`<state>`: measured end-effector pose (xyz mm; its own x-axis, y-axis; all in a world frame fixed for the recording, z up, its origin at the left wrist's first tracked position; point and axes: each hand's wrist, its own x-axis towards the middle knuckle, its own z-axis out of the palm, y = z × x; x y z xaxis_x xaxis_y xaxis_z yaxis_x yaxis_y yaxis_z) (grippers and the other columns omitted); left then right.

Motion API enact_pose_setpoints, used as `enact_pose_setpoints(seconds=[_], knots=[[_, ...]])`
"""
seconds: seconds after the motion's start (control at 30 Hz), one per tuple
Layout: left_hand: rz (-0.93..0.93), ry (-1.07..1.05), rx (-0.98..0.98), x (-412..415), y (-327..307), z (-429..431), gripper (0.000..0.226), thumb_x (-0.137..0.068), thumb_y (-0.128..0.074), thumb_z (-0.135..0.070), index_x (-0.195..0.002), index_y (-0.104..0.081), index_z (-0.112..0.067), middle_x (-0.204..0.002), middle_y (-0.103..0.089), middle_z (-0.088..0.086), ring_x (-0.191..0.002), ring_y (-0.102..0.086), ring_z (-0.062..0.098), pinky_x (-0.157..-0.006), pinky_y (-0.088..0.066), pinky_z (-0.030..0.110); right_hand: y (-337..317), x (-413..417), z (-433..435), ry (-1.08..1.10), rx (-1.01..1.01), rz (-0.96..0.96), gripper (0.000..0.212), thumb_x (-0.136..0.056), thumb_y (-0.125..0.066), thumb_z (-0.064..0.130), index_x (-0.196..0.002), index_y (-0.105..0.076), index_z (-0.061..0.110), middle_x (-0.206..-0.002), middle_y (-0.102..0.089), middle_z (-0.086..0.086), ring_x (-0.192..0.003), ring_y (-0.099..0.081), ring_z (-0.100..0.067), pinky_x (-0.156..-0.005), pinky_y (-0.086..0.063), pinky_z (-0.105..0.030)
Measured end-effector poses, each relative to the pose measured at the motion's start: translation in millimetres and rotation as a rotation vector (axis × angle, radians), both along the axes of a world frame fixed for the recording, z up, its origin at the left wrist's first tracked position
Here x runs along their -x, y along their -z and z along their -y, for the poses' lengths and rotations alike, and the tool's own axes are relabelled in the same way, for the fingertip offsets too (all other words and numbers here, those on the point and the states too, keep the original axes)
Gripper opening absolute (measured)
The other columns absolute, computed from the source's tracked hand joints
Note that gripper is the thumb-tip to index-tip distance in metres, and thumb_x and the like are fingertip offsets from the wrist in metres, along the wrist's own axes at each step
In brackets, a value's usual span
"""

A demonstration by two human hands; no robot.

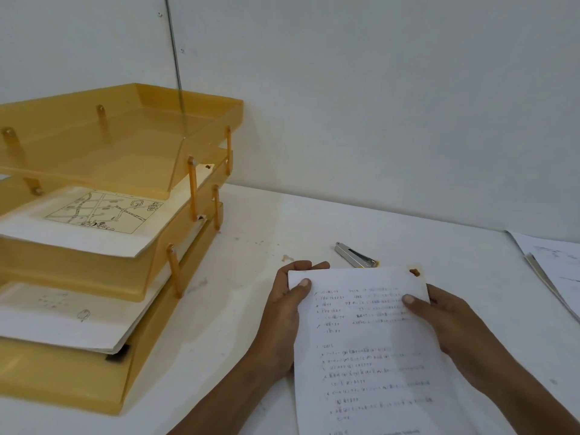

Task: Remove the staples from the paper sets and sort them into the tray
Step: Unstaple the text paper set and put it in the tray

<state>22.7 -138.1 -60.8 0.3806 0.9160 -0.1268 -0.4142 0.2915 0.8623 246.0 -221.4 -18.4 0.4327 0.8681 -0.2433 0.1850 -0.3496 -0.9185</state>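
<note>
I hold a white paper set (pixel 370 346) with printed text above the table, near its front edge. My left hand (pixel 285 312) grips its upper left side with the thumb on top. My right hand (pixel 452 328) grips the right side the same way. A rust-brown mark (pixel 415 272) sits at the sheet's top right corner. A metal staple remover (pixel 355 255) lies on the table just beyond the paper. The amber three-tier tray (pixel 131 277) stands at the left; its middle tier holds a sheet with a map drawing (pixel 103 211), its bottom tier holds more paper (pixel 62 321).
A stack of more paper sets (pixel 555 268) lies at the table's right edge. The white table (pixel 266 262) meets a white wall at the back. The tray's top tier (pixel 125 136) shows no paper.
</note>
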Motion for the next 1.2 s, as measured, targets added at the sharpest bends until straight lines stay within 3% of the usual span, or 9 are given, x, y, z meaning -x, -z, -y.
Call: enact_pose_setpoints(seconds=[0.1,0.2,0.37,0.5,0.63,0.73,0.9,1.03,1.2], knots=[[0.008,0.009,0.017,0,-1,-1,0.022,-0.106,-0.045,-0.013,-0.122,-0.057,-0.022,-0.122,-0.075,-0.007,-0.113,-0.071,0.024,-0.091,-0.061,0.042,-9,-7,5,-0.09,0.036,-0.251,0.028,-0.096,-0.061,0.023,-0.122,-0.071,0.022,-0.117,-0.076,-0.004,-0.108,-0.073,-0.026,-0.1,-0.053,-0.05],[0.039,0.032,0.036,1,-1,-1,0.021,-0.106,-0.045,-0.012,-0.123,-0.056,-0.017,-0.125,-0.074,-0.005,-0.118,-0.069,0.027,-0.094,-0.059,0.043,-8,-12,6,-0.139,0.032,-0.357,0.034,-0.092,-0.061,0.019,-0.126,-0.068,0.02,-0.122,-0.074,-0.008,-0.11,-0.072,-0.028,-0.089,-0.06,-0.044],[-0.032,0.05,0.086,2,1,-3,0.028,-0.107,-0.047,-0.022,-0.133,-0.057,-0.025,-0.128,-0.072,0.0,-0.117,-0.07,0.025,-0.096,-0.059,0.045,-4,-15,7,-0.069,-0.096,-0.294,0.031,-0.093,-0.062,0.013,-0.122,-0.071,0.018,-0.118,-0.074,-0.014,-0.104,-0.073,-0.035,-0.084,-0.062,-0.044],[-0.008,0.087,0.132,5,3,-6,0.033,-0.107,-0.049,-0.026,-0.133,-0.061,-0.01,-0.125,-0.074,0.007,-0.117,-0.071,0.026,-0.108,-0.051,0.05,-10,-16,10,-0.06,-0.174,-0.196,0.03,-0.09,-0.064,0.017,-0.119,-0.073,0.022,-0.115,-0.076,-0.011,-0.101,-0.074,-0.036,-0.092,-0.058,-0.052],[0.023,0.076,0.117,5,0,-5,0.021,-0.107,-0.048,-0.019,-0.116,-0.066,-0.015,-0.111,-0.079,0.001,-0.099,-0.077,0.015,-0.083,-0.062,0.03,-14,-15,13,-0.07,-0.189,-0.179,0.029,-0.089,-0.064,0.019,-0.116,-0.075,0.025,-0.115,-0.076,-0.01,-0.101,-0.074,-0.034,-0.097,-0.052,-0.054],[0.015,0.07,0.113,5,1,-4,0.021,-0.107,-0.048,-0.016,-0.109,-0.069,-0.016,-0.106,-0.08,0.001,-0.093,-0.078,0.014,-0.074,-0.063,0.026,-15,-13,14,-0.076,-0.198,-0.185,0.028,-0.088,-0.065,0.019,-0.113,-0.076,0.026,-0.114,-0.077,-0.009,-0.1,-0.074,-0.033,-0.096,-0.053,-0.052],[-0.053,0.055,0.07,6,1,-4,0.034,-0.107,-0.049,-0.026,-0.132,-0.063,-0.008,-0.125,-0.074,0.01,-0.117,-0.07,0.029,-0.105,-0.053,0.048,-12,-13,13,-0.065,-0.211,-0.19,0.029,-0.087,-0.065,0.02,-0.114,-0.076,0.025,-0.113,-0.077,-0.01,-0.098,-0.075,-0.034,-0.096,-0.054,-0.053],[-0.158,0.072,-0.028,5,4,-4,0.03,-0.106,-0.05,-0.031,-0.119,-0.071,-0.014,-0.119,-0.076,0.009,-0.113,-0.071,0.03,-0.106,-0.051,0.056,-9,-12,13,-0.08,-0.211,-0.229,0.028,-0.089,-0.064,0.017,-0.114,-0.075,0.022,-0.114,-0.076,-0.012,-0.1,-0.074,-0.035,-0.091,-0.058,-0.051],[-0.147,0.061,-0.033,6,5,-4,0.031,-0.107,-0.049,-0.029,-0.122,-0.07,-0.014,-0.122,-0.075,0.009,-0.116,-0.07,0.03,-0.107,-0.05,0.056,-6,-12,13,-0.081,-0.195,-0.281,0.027,-0.089,-0.063,0.016,-0.113,-0.075,0.02,-0.116,-0.075,-0.015,-0.101,-0.074,-0.036,-0.091,-0.058,-0.054]])
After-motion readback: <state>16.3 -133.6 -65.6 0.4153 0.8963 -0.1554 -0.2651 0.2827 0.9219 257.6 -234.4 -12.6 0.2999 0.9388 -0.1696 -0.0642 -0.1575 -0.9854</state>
